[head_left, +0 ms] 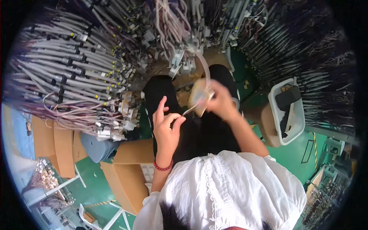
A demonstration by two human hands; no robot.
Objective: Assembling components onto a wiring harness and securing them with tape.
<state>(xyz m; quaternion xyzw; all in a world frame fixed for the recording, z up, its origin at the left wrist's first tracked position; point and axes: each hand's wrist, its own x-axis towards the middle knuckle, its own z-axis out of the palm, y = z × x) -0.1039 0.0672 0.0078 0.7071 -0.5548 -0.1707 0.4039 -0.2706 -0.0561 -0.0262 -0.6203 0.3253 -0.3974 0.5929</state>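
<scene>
Above my lap, my right hand [222,102] is closed around a yellowish, translucent piece that looks like a roll of tape [197,95]; motion smears both. A thin strip [189,110] runs from it to my left hand [166,124], where thumb and forefinger pinch its end. The other left fingers are raised. From beside the right fingers a pale grey sleeved cable [205,69] curves up toward the hanging bundles. Whether the right hand also grips that cable is hidden by blur.
Sleeved cable bundles [73,69] with white connectors crowd the left, and darker rows [306,84] line the right. White connectors [177,61] hang just beyond my knees. A pale plastic bin [301,122] stands at right. Open cardboard boxes [124,184] and a blue-grey round container [96,147] sit at left.
</scene>
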